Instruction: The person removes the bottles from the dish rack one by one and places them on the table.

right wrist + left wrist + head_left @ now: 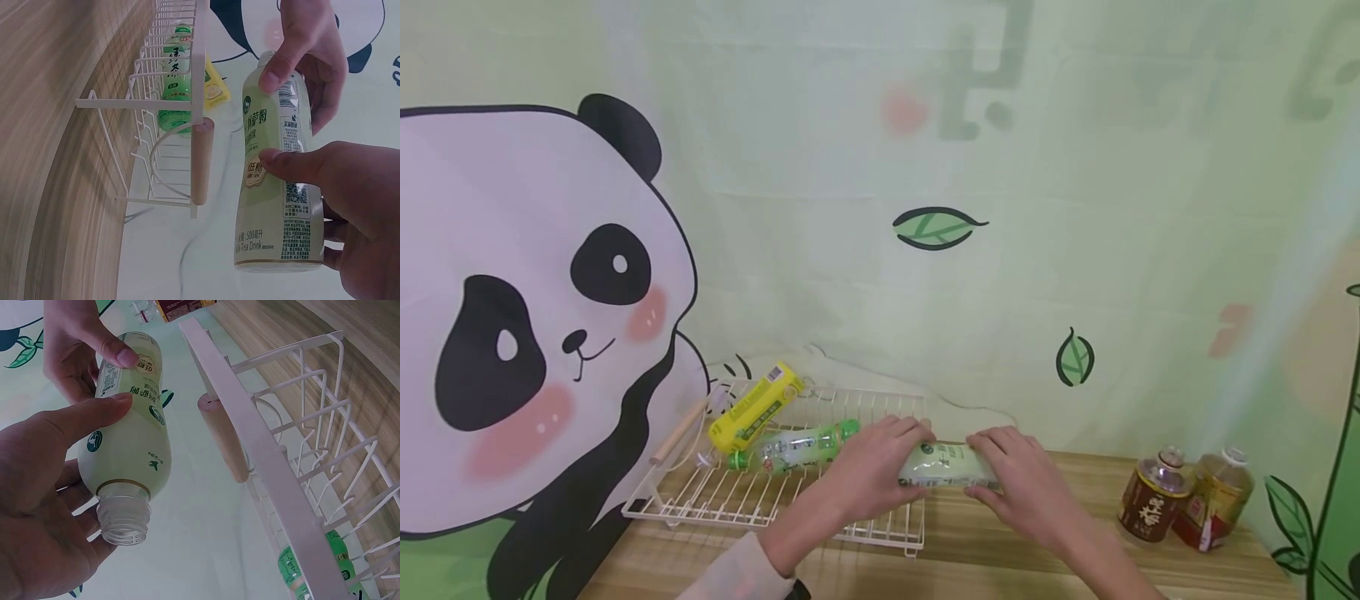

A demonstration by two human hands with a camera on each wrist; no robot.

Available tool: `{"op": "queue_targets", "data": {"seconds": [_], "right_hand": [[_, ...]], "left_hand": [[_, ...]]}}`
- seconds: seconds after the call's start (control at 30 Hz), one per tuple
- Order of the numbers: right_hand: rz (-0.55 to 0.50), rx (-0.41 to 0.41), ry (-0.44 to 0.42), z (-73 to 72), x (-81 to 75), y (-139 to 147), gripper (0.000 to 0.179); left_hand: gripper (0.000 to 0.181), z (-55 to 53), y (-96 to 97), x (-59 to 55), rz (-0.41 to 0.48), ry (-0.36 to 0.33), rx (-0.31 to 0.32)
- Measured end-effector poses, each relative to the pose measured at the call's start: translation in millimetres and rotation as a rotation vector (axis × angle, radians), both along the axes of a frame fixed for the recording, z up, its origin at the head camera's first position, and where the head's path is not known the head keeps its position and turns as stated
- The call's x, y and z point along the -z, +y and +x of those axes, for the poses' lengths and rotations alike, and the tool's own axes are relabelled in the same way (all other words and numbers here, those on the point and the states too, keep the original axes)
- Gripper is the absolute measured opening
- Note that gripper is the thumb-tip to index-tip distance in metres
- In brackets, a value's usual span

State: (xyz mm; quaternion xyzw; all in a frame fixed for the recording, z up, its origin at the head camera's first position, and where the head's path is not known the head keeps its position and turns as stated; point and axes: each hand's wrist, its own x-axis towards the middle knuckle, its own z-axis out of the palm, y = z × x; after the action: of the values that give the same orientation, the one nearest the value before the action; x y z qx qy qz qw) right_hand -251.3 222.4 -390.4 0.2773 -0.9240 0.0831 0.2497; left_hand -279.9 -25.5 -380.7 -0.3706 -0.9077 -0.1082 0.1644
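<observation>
A pale green milk tea bottle is held level in the air between both hands, over the right end of a white wire basket. My left hand grips its neck end, thumb on the label. The right hand holds the base end, its thumb also across the label. In the left wrist view the bottle shows a bare threaded mouth without a cap. The right wrist view shows the bottle with its printed label and flat base.
Inside the basket lie a clear bottle with green ends and a yellow pack. The basket has a wooden handle. Two dark drink bottles, one with a brown label and one with a red label, stand at the table's right.
</observation>
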Motion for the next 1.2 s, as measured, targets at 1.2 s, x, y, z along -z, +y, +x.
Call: {"op": "queue_targets", "data": {"seconds": [1.2], "right_hand": [[0.035, -0.014, -0.016, 1.6, -8.4, 26.1, 0.065]], "left_hand": [[0.078, 4.8, -29.0, -30.1, 0.160, -0.130, 0.041]]}}
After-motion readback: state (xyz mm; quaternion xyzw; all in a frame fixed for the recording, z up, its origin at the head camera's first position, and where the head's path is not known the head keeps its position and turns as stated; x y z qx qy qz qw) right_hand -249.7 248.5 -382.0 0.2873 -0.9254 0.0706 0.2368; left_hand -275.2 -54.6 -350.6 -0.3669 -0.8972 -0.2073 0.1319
